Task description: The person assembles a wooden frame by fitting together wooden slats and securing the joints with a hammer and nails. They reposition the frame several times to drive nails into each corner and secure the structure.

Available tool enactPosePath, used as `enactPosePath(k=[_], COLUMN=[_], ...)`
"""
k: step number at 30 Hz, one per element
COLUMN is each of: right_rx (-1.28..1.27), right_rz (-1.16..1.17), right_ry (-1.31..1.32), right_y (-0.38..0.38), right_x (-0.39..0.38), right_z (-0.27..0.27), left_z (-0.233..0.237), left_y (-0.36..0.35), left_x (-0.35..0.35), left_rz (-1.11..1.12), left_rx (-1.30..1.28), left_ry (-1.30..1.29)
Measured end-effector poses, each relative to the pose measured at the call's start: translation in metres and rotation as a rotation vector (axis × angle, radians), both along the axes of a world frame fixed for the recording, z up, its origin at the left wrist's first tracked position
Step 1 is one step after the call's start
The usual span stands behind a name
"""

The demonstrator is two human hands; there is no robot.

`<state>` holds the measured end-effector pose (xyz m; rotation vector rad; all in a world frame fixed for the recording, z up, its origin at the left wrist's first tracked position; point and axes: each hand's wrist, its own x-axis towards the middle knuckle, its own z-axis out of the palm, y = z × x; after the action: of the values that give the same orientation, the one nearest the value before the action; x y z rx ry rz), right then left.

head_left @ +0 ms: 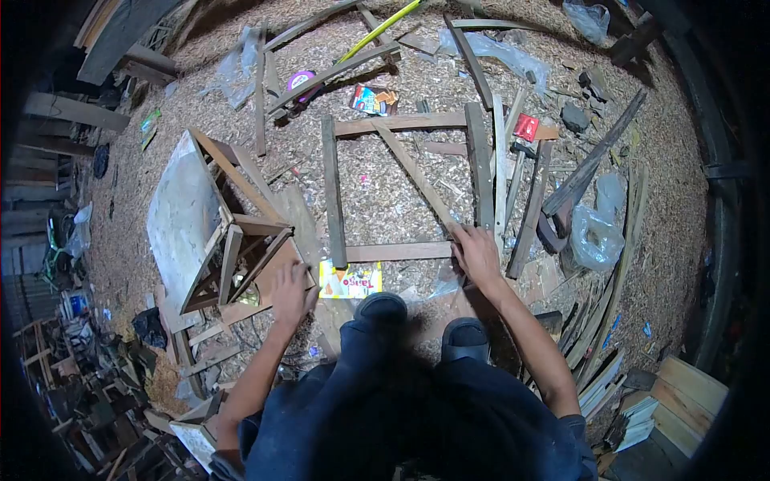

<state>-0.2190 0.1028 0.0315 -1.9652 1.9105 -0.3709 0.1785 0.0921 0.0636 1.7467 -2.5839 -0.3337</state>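
Right fingers (460, 232) touch the lower end of the diagonal slat (415, 172); we cannot tell whether they clasp it. Left fingers (281, 274) are loosely spread beside the stool (180, 220). Wooden frame (433, 121) lies on the floor (670, 248); we judge it light, stiff, best held by its side rails (333, 192).

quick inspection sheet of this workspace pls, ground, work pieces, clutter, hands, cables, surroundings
Surface: ground strewn with wood chips.
Job's things: wooden frame lying flat, diagonal strip across it; white-panelled wooden assembly to the left.
Clutter: purple tape measure, hammer, yellow wrapper, red packet, plastic bag.
Hands: right hand at the strip's lower end; left hand beside the assembly, blurred, contact unclear.
Cables: nothing clearly seen.
Surroundings: boards at lower right; dim edges hide detail.
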Motion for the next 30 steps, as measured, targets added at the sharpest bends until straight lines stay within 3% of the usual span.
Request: enactPosePath(k=[3, 11, 13, 15, 16, 17, 19, 20, 21, 27, 29, 30], right_rx=[0.013, -0.003, 0.005, 0.009, 0.010, 0.003, -0.024, -0.028, -0.028, 0.014, 0.064, 0.086], right_rz=[0.014, 0.018, 0.013, 0.011, 0.003, 0.005, 0.000, -0.004, 0.000, 0.022, 0.046, 0.006], right_ry=[-0.001, 0.000, -0.004, 0.011, 0.021, 0.020, -0.008, -0.006, -0.010, 0.024, 0.062, 0.060], right_y=[0.000, 0.000, -0.001, -0.001, -0.002, -0.002, 0.000, -0.001, -0.001, 0.000, 0.000, -0.001], right_x=[-0.002, -0.002, -0.001, -0.001, 0.000, 0.001, 0.000, -0.001, -0.001, 0.000, 0.003, 0.006], right_z=[0.000, -0.009, -0.006, -0.008, -0.009, -0.011, -0.012, -0.012, -0.009, -0.007, -0.002, 0.004], left_z=[-0.014, -0.024, -0.003, 0.026, 0.044, 0.042, 0.083, 0.082, 0.099, 0.119, 0.141, 0.164], left_y=[0.016, 0.013, 0.005, -0.012, -0.018, -0.022, -0.031, -0.030, -0.031, -0.018, -0.015, -0.024], left_x=[0.029, 0.038, 0.037, 0.038, 0.035, 0.045, 0.039, 0.049, 0.045, 0.085, 0.091, 0.075], left_rz=[0.091, 0.035, 0.027, 0.128, 0.284, 0.206, 0.424, 0.287, 0.288, 0.442, 0.470, 0.449], left_rx=[0.067, -0.017, -0.072, -0.009, 0.138, 0.049, 0.300, 0.156, 0.129, -0.256, -0.588, -0.742], left_ry=[-0.121, 0.038, 0.103, 0.247, 0.256, 0.362, 0.222, 0.339, 0.309, 0.499, 0.360, 0.410])
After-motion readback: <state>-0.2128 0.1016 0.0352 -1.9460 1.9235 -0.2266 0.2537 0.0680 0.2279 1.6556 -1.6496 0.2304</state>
